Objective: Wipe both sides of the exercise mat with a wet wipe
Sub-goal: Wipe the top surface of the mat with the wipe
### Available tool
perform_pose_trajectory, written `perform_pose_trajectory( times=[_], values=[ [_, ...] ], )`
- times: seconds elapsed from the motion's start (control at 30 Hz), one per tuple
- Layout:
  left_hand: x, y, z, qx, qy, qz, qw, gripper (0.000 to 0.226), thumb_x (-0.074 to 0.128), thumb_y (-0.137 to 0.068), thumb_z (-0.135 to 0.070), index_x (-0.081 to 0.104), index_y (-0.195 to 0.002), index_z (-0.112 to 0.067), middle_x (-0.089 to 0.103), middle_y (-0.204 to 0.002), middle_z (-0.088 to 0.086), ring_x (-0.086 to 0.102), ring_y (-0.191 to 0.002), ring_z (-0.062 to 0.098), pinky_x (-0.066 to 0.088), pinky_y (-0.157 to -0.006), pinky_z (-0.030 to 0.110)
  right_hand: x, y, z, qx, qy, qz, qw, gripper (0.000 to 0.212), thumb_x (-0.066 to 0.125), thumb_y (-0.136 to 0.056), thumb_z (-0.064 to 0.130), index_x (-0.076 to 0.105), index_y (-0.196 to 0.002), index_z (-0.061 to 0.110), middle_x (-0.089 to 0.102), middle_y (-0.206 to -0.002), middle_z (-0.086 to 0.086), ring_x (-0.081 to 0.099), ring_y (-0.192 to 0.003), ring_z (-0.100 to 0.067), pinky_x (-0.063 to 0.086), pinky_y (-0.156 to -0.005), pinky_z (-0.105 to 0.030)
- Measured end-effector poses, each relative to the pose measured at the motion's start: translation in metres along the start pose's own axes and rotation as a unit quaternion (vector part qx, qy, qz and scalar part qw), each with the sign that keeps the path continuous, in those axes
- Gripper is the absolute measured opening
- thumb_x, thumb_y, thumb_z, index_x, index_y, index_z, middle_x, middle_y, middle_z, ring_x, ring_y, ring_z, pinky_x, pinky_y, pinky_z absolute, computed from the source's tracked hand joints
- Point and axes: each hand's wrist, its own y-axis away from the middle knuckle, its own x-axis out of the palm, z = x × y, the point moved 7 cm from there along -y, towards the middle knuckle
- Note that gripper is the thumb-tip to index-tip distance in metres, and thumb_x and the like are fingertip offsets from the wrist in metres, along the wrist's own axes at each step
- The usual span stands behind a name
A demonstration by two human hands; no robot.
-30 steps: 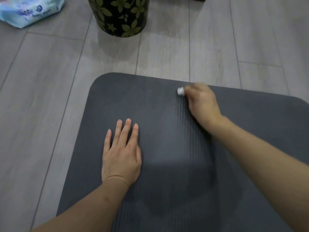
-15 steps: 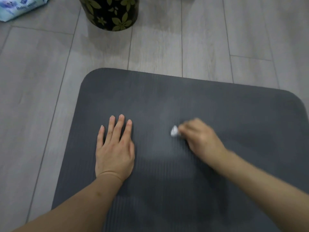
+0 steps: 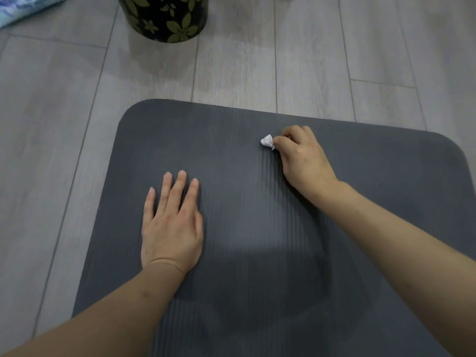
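Kneeling over a dark grey exercise mat [image 3: 257, 228], the person has both forearms stretched out over it, bare to the elbow. Left hand [image 3: 171, 222] lies flat on the mat, palm down, fingers straight & close together, holding nothing, just pressing the ribbed surface. Right hand [image 3: 302, 158] sits further out than the left, near the mat's far edge, fingers curled tight round a small balled-up white wet wipe [image 3: 267, 141]. Only a bit of the wipe pokes out on the thumb side, touching the mat; the rest is hidden in the fist. Btw the two hands the mat shows fine lengthwise ribs, w/ a paler patch nearer the person and a darker shaded area below that.

Mat lies flat on a grey wood-plank floor [image 3: 257, 60], its rounded far corners showing beyond each hand. Past the left hand's fingertips, well off the mat, stands a black round container w/ olive flower print [image 3: 164, 16], top cut off by the frame. Further left of that, at the corner, a light blue wipes pack [image 3: 23, 7] lies on the floor, label too blurred to read properly.
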Motion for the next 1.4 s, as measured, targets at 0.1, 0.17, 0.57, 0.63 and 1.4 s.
perform_pose_trajectory(
  times=[0.1,0.17,0.57,0.63,1.4],
  values=[
    [0.000,0.000,0.001,-0.001,-0.001,0.003,1.000,0.059,0.029,-0.101,-0.030,0.042,-0.156,-0.017,0.030,-0.167,0.004,0.017,-0.158,0.024,0.016,-0.127,0.051,-0.006,0.011,-0.003,0.043,-0.042,0.004,0.998,0.022,0.058,-0.102,0.015,0.068,-0.121,0.008,0.055,-0.104,-0.009,0.050,-0.095,-0.028,0.047,-0.076,-0.038],
    [0.000,0.000,0.001,0.000,-0.001,0.003,1.000,0.058,0.030,-0.101,-0.030,0.042,-0.156,-0.017,0.030,-0.167,0.005,0.017,-0.158,0.024,0.016,-0.127,0.051,-0.011,0.013,-0.007,0.068,-0.044,0.001,0.997,0.029,0.061,-0.101,0.019,0.065,-0.128,0.010,0.057,-0.110,-0.009,0.052,-0.100,-0.028,0.047,-0.084,-0.039],
    [0.002,-0.001,0.001,0.003,-0.006,0.007,1.000,0.059,0.031,-0.100,-0.030,0.041,-0.157,-0.017,0.028,-0.168,0.005,0.016,-0.158,0.025,0.017,-0.126,0.052,-0.005,-0.008,-0.004,0.081,-0.054,0.047,0.994,0.012,0.063,-0.097,0.010,0.073,-0.103,0.006,0.061,-0.097,-0.009,0.058,-0.091,-0.029,0.052,-0.076,-0.044],
    [0.001,-0.002,0.001,0.004,-0.004,0.002,1.000,0.059,0.030,-0.100,-0.030,0.043,-0.156,-0.016,0.030,-0.167,0.006,0.018,-0.158,0.025,0.018,-0.126,0.053,-0.008,-0.023,-0.012,0.082,-0.054,0.040,0.994,0.014,0.061,-0.099,0.011,0.075,-0.099,0.007,0.060,-0.095,-0.009,0.058,-0.087,-0.028,0.052,-0.074,-0.041],
    [-0.001,0.000,0.000,0.001,-0.001,-0.009,1.000,0.059,0.030,-0.099,-0.030,0.044,-0.155,-0.017,0.031,-0.166,0.005,0.019,-0.157,0.024,0.015,-0.127,0.050,0.003,-0.056,-0.044,0.039,0.029,0.030,0.998,0.016,0.053,-0.088,-0.011,0.062,-0.090,0.002,0.058,-0.091,-0.016,0.052,-0.086,-0.035,0.048,-0.070,-0.052]
  ],
)
